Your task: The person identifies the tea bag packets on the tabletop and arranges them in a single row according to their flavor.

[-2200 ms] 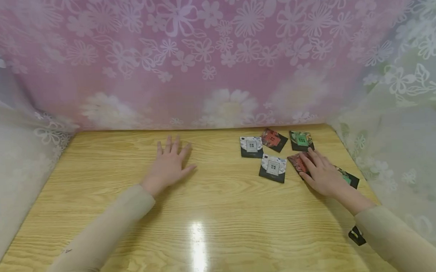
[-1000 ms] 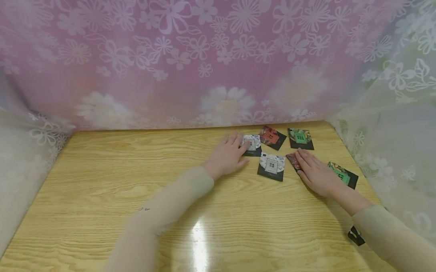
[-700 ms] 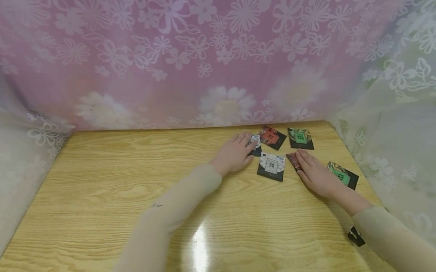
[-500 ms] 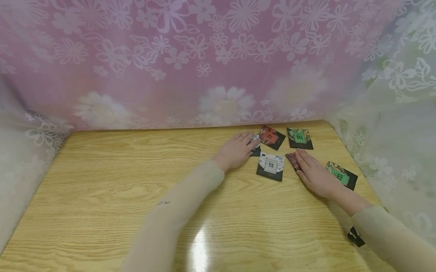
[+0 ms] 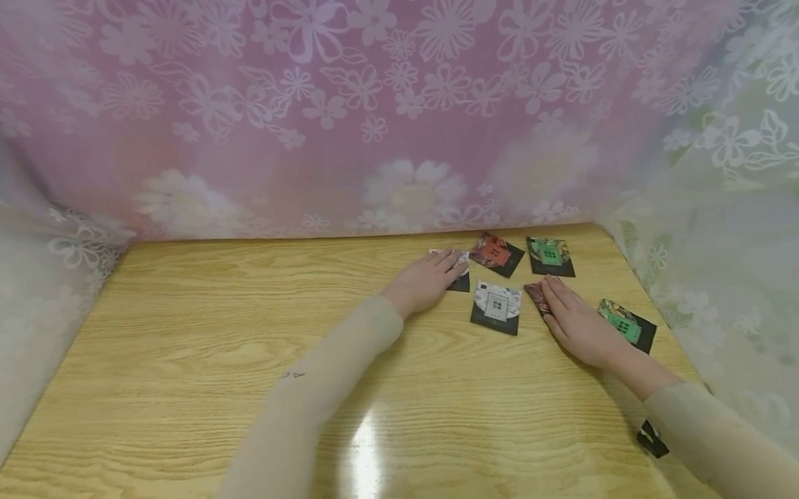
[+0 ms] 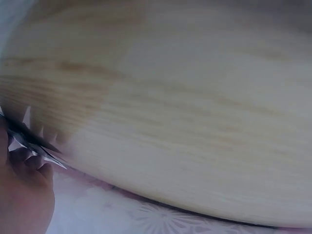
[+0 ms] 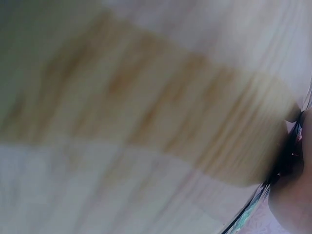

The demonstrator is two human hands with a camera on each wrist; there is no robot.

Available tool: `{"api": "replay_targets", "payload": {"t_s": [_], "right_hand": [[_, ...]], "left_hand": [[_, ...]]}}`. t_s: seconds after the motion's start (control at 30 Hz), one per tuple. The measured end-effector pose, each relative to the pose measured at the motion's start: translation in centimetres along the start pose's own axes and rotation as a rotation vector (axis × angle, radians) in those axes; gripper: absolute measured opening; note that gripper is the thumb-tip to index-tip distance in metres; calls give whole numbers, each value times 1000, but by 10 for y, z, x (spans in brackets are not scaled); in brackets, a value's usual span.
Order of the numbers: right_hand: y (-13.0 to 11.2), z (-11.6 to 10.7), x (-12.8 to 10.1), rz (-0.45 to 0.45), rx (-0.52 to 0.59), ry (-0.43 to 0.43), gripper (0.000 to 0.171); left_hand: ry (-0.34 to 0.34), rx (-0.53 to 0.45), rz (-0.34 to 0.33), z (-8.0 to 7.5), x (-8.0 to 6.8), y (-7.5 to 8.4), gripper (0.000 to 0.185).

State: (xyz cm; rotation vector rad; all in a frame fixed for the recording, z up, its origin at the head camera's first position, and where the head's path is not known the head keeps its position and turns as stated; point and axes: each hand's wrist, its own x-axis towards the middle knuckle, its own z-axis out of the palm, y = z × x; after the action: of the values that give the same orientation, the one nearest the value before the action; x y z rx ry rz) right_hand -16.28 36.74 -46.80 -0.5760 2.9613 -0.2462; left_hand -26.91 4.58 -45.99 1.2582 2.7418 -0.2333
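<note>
Faced a pink curtain (image 5: 290, 136) with white flowers across the back. Saw pale curtains (image 5: 757, 281) at both sides and, below, a wood table (image 5: 179, 360) with a streak of glare (image 5: 364, 456) near its front.

Found the left hand (image 5: 420, 282) released, laid over the left white packet (image 5: 462, 282) with fingers straight and resting on top. Made out pale print and a black lower part past the fingers, toward the back of the table, just beside the back red packet (image 5: 497, 255). Saw pale, sharp corners at the fingers in the left wrist view, with shadow on the wood.

Found the right hand (image 5: 577, 328) likewise released, fingers straight, close together and lying over the front red packet (image 5: 535, 296), covering all but its left side. Could make out little in the blurred right wrist view beyond a dark edge against the hand.

Saw the front white packet (image 5: 497, 307) between the hands, printed side up, just beside the front red packet. Noted the back green packet (image 5: 550, 257) behind the right hand, and the front green packet (image 5: 627, 328) to its right, partly hidden by the wrist.

Spotted a black item (image 5: 652, 440) partly hidden by the right sleeve (image 5: 710, 429); could not tell its kind. Noticed small dark lettering on the left sleeve (image 5: 337, 362).
</note>
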Motion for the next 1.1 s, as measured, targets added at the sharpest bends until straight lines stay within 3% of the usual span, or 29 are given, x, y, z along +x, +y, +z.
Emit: {"api": "replay_targets", "payload": {"t_s": [0.27,0.5,0.7,1.1], "right_hand": [[-4,-1,2,-10,8,10,66],[-3,-1,1,-13,-5,11,67],[-3,-2,1,-14,7,4,67],[2,2,0,-35,7,24,67]], "left_hand": [[-5,-123,-34,6,-24,-15,55],[-18,-113,-32,18,-44,-27,61],[-35,-107,-54,21,-74,-43,63],[-17,-185,-102,35,-126,-80,61]]}}
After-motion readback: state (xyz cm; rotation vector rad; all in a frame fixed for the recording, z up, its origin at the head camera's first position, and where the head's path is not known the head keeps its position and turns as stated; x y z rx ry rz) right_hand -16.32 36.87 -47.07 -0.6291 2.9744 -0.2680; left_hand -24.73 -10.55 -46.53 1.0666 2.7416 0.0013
